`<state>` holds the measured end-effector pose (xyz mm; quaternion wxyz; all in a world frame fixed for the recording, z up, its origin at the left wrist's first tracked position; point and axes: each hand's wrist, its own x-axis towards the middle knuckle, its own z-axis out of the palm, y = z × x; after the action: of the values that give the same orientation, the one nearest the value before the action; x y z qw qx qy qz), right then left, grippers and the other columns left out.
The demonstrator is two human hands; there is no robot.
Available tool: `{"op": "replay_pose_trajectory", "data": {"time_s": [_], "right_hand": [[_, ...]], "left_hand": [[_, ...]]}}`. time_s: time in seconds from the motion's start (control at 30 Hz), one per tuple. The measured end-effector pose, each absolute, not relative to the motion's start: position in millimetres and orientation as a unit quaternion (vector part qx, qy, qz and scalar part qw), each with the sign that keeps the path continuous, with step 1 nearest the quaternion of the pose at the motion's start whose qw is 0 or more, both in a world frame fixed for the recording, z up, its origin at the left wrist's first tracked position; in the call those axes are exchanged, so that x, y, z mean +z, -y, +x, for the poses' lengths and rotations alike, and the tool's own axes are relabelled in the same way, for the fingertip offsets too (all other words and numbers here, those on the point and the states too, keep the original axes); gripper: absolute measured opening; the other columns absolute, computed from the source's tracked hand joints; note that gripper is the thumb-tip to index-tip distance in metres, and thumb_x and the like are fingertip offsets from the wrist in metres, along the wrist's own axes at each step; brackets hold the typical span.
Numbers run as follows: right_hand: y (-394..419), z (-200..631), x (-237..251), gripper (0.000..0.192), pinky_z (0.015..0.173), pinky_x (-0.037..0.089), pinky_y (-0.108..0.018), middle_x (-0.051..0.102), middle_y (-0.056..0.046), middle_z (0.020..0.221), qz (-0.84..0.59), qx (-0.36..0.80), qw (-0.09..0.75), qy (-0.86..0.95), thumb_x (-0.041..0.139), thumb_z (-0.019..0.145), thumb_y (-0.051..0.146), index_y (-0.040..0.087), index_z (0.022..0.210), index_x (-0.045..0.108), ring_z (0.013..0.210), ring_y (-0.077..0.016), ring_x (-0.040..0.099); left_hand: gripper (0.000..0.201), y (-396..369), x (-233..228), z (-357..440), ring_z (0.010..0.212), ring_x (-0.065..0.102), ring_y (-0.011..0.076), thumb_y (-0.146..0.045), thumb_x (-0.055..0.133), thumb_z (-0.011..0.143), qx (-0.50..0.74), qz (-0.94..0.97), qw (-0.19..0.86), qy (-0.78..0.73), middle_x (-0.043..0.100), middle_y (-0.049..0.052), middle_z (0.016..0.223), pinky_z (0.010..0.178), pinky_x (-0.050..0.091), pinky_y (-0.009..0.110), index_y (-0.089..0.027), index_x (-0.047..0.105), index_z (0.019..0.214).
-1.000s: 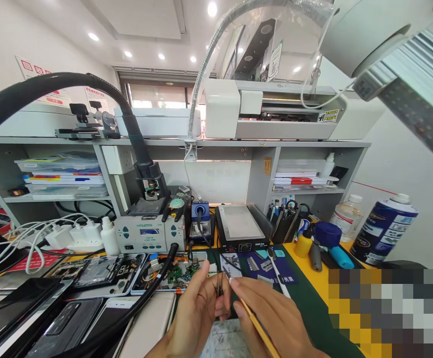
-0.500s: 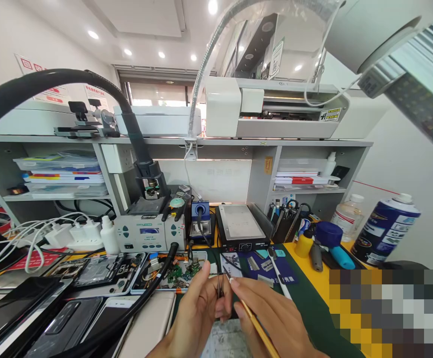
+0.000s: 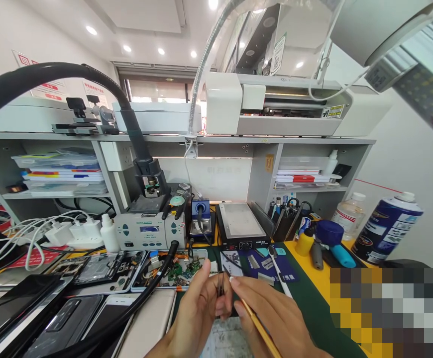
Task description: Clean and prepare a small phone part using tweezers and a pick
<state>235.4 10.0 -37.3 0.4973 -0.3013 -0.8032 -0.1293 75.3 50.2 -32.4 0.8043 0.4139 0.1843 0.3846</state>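
Far left edge of the desk: a stack of dark phones (image 3: pixel 33 313) is lying flat, and behind it white chargers (image 3: pixel 70 233) are trailing cables. A thick black hose (image 3: pixel 138 308) is running from the rework station (image 3: pixel 149 231) toward the near edge, passing just beside my left wrist. An opened phone (image 3: pixel 100 271) and a tray of small circuit parts (image 3: pixel 175 273) are sitting between the station and my hands.

My left hand (image 3: pixel 197 313) is pinching a small dark part (image 3: pixel 220 286) between thumb and fingertips, holding it upright above the desk's near edge, over the green mat (image 3: pixel 313 308). My right hand (image 3: pixel 276 318) is gripping a thin yellow-handled tool (image 3: pixel 256 320), its tip meeting the part. Both hands are closed on what they hold; neither is resting on the desk.

Risks, as I'm judging them:
- The part is being pinched by very little; too much push from the tool tip could be flicking it out onto the cluttered tray, where it would be hard to find.
- The hose is lying close to my left wrist; a nudge could be jogging my grip.
- Unsupported hands mean tremor at the tip, and a slip could be scratching or bending the part.

Right side: hot plate (image 3: pixel 241 228), tool holder (image 3: pixel 287 221), yellow bottle (image 3: pixel 304 243) and blue spray can (image 3: pixel 386 228) are standing well apart from my hands.
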Motion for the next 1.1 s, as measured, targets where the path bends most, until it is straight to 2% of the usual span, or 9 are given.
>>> {"op": "replay_pose_trajectory", "data": {"time_s": [0.17, 0.27, 0.37, 0.43, 0.53, 0.77, 0.87, 1.0, 1.1], "right_hand": [[-6, 238, -33, 0.036, 0.086, 0.064, -0.031, 0.078, -0.009, 0.108, -0.373, -0.101, 0.553, 0.738, 0.055, 0.093, 0.011, 0.019, 0.128, 0.063, 0.099, -0.0240, 0.075], [-3, 238, -21, 0.025, 0.076, 0.065, -0.026, 0.079, -0.005, 0.103, -0.487, 0.057, 0.571, 0.658, 0.054, 0.099, 0.027, 0.027, 0.120, 0.068, 0.084, -0.0196, 0.077], [-2, 237, -9, 0.029, 0.064, 0.063, -0.023, 0.079, -0.007, 0.103, -0.529, 0.222, 0.559, 0.598, 0.055, 0.099, 0.046, 0.027, 0.113, 0.072, 0.074, -0.0178, 0.074], [-4, 237, -5, 0.034, 0.069, 0.063, -0.025, 0.078, -0.008, 0.106, -0.525, 0.301, 0.550, 0.574, 0.059, 0.095, 0.052, 0.025, 0.110, 0.073, 0.077, -0.0183, 0.074], [-8, 238, -4, 0.034, 0.086, 0.060, -0.029, 0.077, -0.007, 0.108, -0.510, 0.367, 0.546, 0.555, 0.065, 0.092, 0.052, 0.025, 0.111, 0.072, 0.096, -0.0213, 0.073], [-16, 241, -11, 0.035, 0.095, 0.053, -0.033, 0.074, -0.008, 0.114, -0.524, 0.339, 0.545, 0.560, 0.064, 0.093, 0.049, 0.023, 0.115, 0.069, 0.109, -0.0237, 0.069], [-19, 245, -17, 0.032, 0.088, 0.055, -0.032, 0.074, -0.007, 0.108, -0.537, 0.335, 0.523, 0.571, 0.060, 0.095, 0.046, 0.023, 0.115, 0.068, 0.103, -0.0228, 0.070], [-21, 250, -28, 0.020, 0.071, 0.053, -0.029, 0.074, -0.004, 0.090, -0.541, 0.338, 0.463, 0.615, 0.062, 0.092, 0.036, 0.021, 0.102, 0.071, 0.083, -0.0205, 0.069], [-23, 253, -31, 0.021, 0.065, 0.053, -0.027, 0.074, -0.003, 0.083, -0.543, 0.351, 0.424, 0.634, 0.057, 0.093, 0.035, 0.020, 0.097, 0.071, 0.077, -0.0198, 0.070]], "left_hand": [[0.062, -52, -31, 74, 0.060, 0.027, 0.0159, -0.069, 0.040, 0.091, 0.385, 0.428, 0.796, -0.188, 0.033, -0.004, 0.058, 0.064, 0.023, 0.031, -0.018, 0.056, 0.060], [0.064, -52, -29, 74, 0.060, 0.030, 0.0163, -0.070, 0.036, 0.092, 0.383, 0.436, 0.793, -0.185, 0.034, -0.003, 0.058, 0.064, 0.024, 0.031, -0.017, 0.056, 0.060], [0.067, -52, -28, 77, 0.062, 0.031, 0.0167, -0.068, 0.029, 0.095, 0.385, 0.437, 0.793, -0.179, 0.037, -0.002, 0.059, 0.066, 0.026, 0.031, -0.017, 0.057, 0.062], [0.068, -52, -27, 79, 0.062, 0.032, 0.0167, -0.066, 0.025, 0.097, 0.384, 0.435, 0.796, -0.172, 0.039, -0.001, 0.060, 0.066, 0.027, 0.031, -0.017, 0.057, 0.062], [0.068, -54, -25, 82, 0.062, 0.031, 0.0162, -0.064, 0.024, 0.098, 0.384, 0.433, 0.799, -0.162, 0.040, 0.000, 0.061, 0.066, 0.028, 0.031, -0.017, 0.056, 0.061], [0.068, -61, -10, 75, 0.062, 0.032, 0.0170, -0.063, 0.025, 0.099, 0.427, 0.425, 0.786, -0.138, 0.039, -0.001, 0.062, 0.067, 0.033, 0.032, -0.017, 0.059, 0.063], [0.067, -63, -4, 68, 0.062, 0.033, 0.0172, -0.063, 0.027, 0.099, 0.443, 0.421, 0.779, -0.139, 0.040, 0.000, 0.062, 0.066, 0.034, 0.031, -0.017, 0.059, 0.062], [0.069, -66, 3, 55, 0.060, 0.031, 0.0172, -0.067, 0.027, 0.097, 0.472, 0.412, 0.766, -0.144, 0.037, 0.000, 0.060, 0.063, 0.034, 0.030, -0.018, 0.058, 0.060], [0.071, -68, 6, 43, 0.058, 0.028, 0.0167, -0.070, 0.026, 0.096, 0.499, 0.398, 0.755, -0.150, 0.033, -0.002, 0.059, 0.061, 0.034, 0.030, -0.018, 0.057, 0.058]]}}
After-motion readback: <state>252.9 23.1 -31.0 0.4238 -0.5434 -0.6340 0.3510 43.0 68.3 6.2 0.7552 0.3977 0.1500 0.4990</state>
